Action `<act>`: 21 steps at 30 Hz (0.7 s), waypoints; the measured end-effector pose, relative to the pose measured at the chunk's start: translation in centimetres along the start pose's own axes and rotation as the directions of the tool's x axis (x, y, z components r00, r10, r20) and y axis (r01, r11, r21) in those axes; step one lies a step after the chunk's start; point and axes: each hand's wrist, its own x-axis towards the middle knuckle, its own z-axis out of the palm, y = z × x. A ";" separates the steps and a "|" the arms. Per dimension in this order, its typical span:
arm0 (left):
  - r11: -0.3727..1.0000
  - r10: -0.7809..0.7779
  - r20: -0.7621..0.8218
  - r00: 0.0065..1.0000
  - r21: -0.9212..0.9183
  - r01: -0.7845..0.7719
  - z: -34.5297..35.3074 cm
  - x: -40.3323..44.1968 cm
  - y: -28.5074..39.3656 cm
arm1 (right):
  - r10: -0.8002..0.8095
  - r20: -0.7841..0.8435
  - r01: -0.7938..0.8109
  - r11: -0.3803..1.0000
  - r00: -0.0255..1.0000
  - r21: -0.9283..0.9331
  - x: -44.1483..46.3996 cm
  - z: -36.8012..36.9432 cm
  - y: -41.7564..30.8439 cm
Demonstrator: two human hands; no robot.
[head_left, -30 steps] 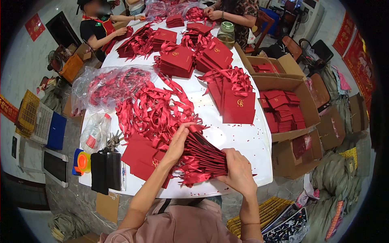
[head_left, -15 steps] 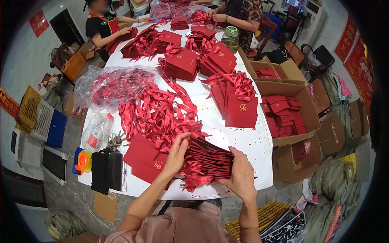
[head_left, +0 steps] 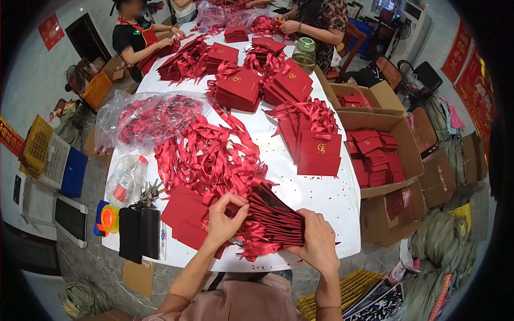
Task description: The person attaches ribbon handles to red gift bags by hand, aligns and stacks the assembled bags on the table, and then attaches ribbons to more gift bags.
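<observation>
Near the table's front edge, a fanned stack of small red paper bags (head_left: 276,216) stands on edge with ribbon handles toward the left. My right hand (head_left: 318,242) grips the right end of this stack, thumb below and fingers above. At its left side, my left hand (head_left: 227,216) is closed in a pinch, thumb and forefinger meeting beside the bags; what is between the fingertips is too small to tell. Loose red ribbons (head_left: 206,155) lie heaped behind. Flat red bags (head_left: 184,214) with a gold mark lie partly under my left hand.
More bag piles (head_left: 320,152) stand further back. A clear plastic bag (head_left: 115,120) of ribbons lies left, near a bottle (head_left: 122,190), keys, tape (head_left: 110,218) and a black case (head_left: 140,232). Cardboard boxes (head_left: 412,160) holding red bags flank the right side. Other people work at the far end.
My left hand has gone from straighter fingers along the stack's edge to a curled pinch, a little lower. My right hand keeps its grip on the bags.
</observation>
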 end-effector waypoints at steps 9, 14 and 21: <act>0.638 -0.333 0.131 0.934 -0.698 0.326 -0.4 -0.6 0.4 | -0.022 0.014 0.022 1.000 1.000 0.005 0.1 0.0 0.2; 0.869 -0.317 -0.115 0.942 -0.433 0.239 -2.7 -0.4 -2.5 | -0.022 0.014 0.022 1.000 1.000 0.003 0.1 0.0 0.2; 0.999 0.030 0.106 0.994 -0.017 -0.029 -1.2 3.6 -1.7 | -0.039 -0.001 0.039 0.999 0.999 0.002 0.1 -0.1 0.2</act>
